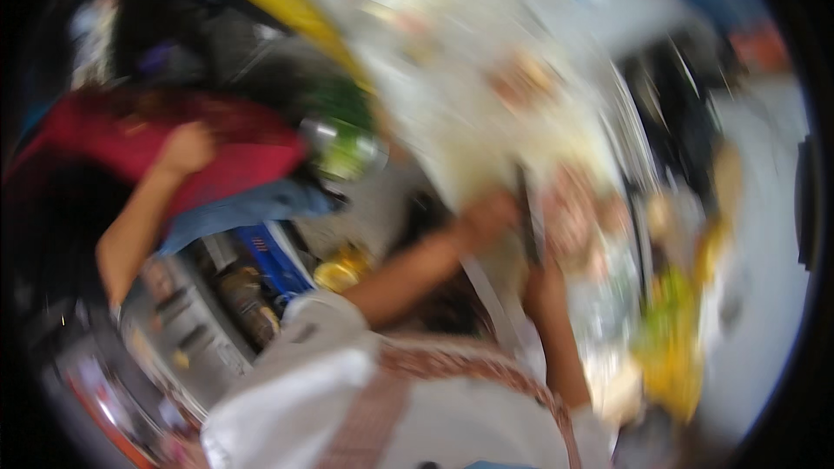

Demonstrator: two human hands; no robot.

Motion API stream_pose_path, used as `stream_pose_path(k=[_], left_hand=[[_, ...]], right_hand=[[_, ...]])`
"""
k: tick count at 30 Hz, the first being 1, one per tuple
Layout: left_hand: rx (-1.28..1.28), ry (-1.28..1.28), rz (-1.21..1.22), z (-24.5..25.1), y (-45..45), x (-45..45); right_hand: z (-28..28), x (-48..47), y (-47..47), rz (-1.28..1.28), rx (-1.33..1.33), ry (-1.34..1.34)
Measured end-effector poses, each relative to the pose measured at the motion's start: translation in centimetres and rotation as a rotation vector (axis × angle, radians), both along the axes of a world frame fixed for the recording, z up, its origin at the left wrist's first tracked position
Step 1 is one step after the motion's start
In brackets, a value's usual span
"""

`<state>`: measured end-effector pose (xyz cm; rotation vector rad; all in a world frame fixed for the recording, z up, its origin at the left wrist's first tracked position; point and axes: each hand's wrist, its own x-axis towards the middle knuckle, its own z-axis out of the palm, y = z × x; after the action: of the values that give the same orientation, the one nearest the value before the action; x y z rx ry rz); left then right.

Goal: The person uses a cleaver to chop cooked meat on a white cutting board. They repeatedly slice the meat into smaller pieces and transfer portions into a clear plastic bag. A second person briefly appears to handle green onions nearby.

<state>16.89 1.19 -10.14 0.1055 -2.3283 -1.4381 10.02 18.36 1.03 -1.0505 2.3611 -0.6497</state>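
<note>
Motion blur smears most of the head view. My left hand (492,215) is over the pale, cluttered work surface, close to the upper end of a dark, narrow blade. What its fingers hold, if anything, is too blurred to make out. At the lower end of that blade is my right hand (544,280), closed around what looks like a knife (529,215). Just right of the blade lies a pinkish heap (573,208), possibly raw meat. Farther up the surface is a brownish-pink lump (521,78), also blurred.
On the left stands another person in a red top (254,163), one forearm (146,208) bent. Near them is a shiny round container (345,150) with green contents. A yellow edge (293,6) borders the surface. Yellow-green items (671,339) lie at right.
</note>
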Motion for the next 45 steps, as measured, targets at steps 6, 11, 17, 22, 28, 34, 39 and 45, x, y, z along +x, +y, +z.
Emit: stream_pose_path(k=[6, 11, 17, 22, 28, 34, 39, 45], left_hand=[[-0.208, 0.219, 0.291, 1.6, 0.5, -0.3], [-0.167, 0.221, 0.375, 2.6, 0.5, -0.4], [0.212, -0.048, 0.136, 1.7, 0.4, 0.1], [-0.206, 0.004, 0.382, 3.2, 0.4, 0.1], [-0.203, 0.045, 0.423, 5.5, -0.1, -0.2], [-0.189, 0.042, 0.428, 5.2, 0.1, -0.3], [-0.193, 0.009, 0.399, 4.8, -0.1, -0.3], [-0.194, 0.064, 0.382, 5.4, -0.5, -0.3]], right_hand=[[-2.7, -0.1, 0.7, -0.125, 0.254, -0.005], [-2.2, -1.5, 0.2, -0.067, 0.171, -0.061], [0.1, -1.3, 0.3, -0.021, -0.134, -0.165], [0.5, -1.0, 0.1, -0.078, 0.054, -0.047], [2.8, 0.0, -0.2, -0.185, 0.049, -0.131], [4.9, 1.4, 1.1, -0.123, 0.212, -0.136], [2.5, 0.0, -2.8, -0.020, 0.156, -0.070], [2.4, -1.8, -5.2, -0.110, 0.087, -0.117]])
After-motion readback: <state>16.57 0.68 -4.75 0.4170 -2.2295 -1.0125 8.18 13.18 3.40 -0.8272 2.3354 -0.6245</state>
